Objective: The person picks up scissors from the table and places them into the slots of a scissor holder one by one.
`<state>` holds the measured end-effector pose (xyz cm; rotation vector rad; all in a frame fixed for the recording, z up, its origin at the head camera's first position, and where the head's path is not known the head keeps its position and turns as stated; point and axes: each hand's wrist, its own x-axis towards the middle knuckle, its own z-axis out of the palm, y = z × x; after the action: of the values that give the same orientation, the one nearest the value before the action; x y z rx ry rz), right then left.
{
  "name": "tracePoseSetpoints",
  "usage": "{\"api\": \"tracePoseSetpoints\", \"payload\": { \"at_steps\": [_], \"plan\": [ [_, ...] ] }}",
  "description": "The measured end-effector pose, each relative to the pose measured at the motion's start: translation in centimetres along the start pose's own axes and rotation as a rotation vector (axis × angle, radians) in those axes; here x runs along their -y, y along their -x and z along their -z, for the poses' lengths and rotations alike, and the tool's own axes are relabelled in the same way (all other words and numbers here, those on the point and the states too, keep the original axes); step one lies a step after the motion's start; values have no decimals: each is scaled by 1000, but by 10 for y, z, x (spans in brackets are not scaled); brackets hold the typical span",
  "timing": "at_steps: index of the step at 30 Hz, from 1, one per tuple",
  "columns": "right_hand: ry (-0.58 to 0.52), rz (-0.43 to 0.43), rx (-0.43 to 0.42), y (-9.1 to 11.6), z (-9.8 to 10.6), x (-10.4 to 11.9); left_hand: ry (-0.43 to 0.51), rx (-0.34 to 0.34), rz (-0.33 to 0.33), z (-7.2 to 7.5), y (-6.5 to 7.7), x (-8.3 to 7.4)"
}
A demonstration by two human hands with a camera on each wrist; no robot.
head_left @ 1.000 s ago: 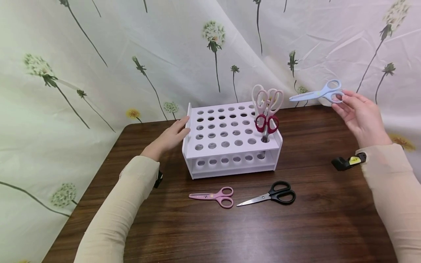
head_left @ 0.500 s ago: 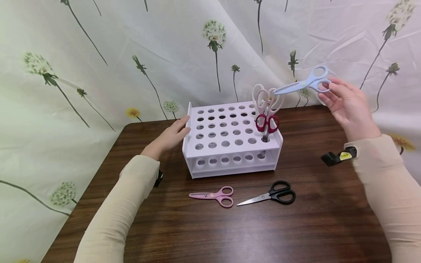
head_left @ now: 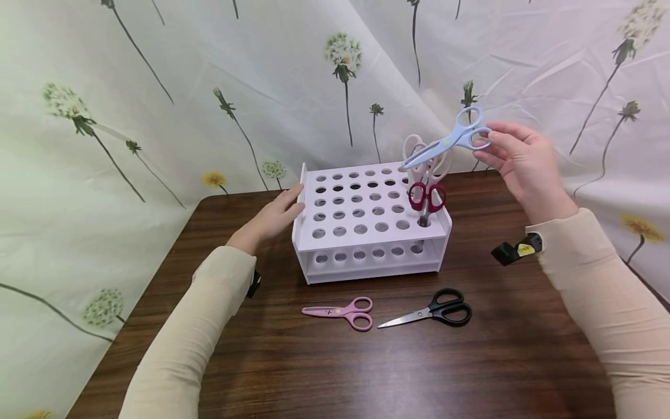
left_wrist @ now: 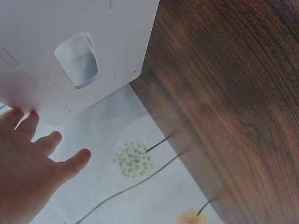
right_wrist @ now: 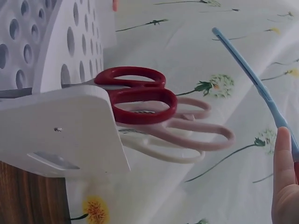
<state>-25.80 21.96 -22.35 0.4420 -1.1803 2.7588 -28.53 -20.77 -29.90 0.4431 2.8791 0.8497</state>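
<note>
My right hand point(head_left: 523, 160) pinches one handle loop of the light blue scissors point(head_left: 447, 143), held in the air with the blades pointing left and down. In the head view they overlap the scissors standing in the white rack point(head_left: 349, 240). Red-handled scissors point(head_left: 435, 198) stand at the rack's right front corner, with pale pink and white-handled scissors point(right_wrist: 205, 135) behind them, seen in the right wrist view. My left hand point(head_left: 269, 218) rests its fingertips against the rack's left side panel, fingers nearly straight. In the left wrist view that panel point(left_wrist: 107, 28) shows a cut-out slot.
Pink scissors point(head_left: 340, 312) and black-handled scissors point(head_left: 437, 308) lie on the dark wooden table point(head_left: 398, 372) in front of the rack. Behind the table hangs a white curtain point(head_left: 272, 70) printed with dandelions.
My right hand has carried the light blue scissors left, from the right of the rack to over its right side, and their blades have tipped downward. The left hand stays at the rack.
</note>
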Motion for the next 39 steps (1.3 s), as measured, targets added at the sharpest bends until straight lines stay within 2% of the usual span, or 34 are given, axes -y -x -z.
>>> {"api": "tracePoseSetpoints", "payload": {
  "at_steps": [16, 21, 26, 39],
  "plan": [
    [310, 46, 76, 4, -9, -22, -15, -7, -17, 0, -1, 0],
    [361, 54, 110, 6, -10, -27, 1, -17, -24, 0, 0, -2],
    [407, 50, 134, 7, -8, -30, -5, -9, -3, -1, -1, 0],
    [524, 17, 125, 11, -2, -39, -7, -9, 5, -1, -1, 0]
  ]
}}
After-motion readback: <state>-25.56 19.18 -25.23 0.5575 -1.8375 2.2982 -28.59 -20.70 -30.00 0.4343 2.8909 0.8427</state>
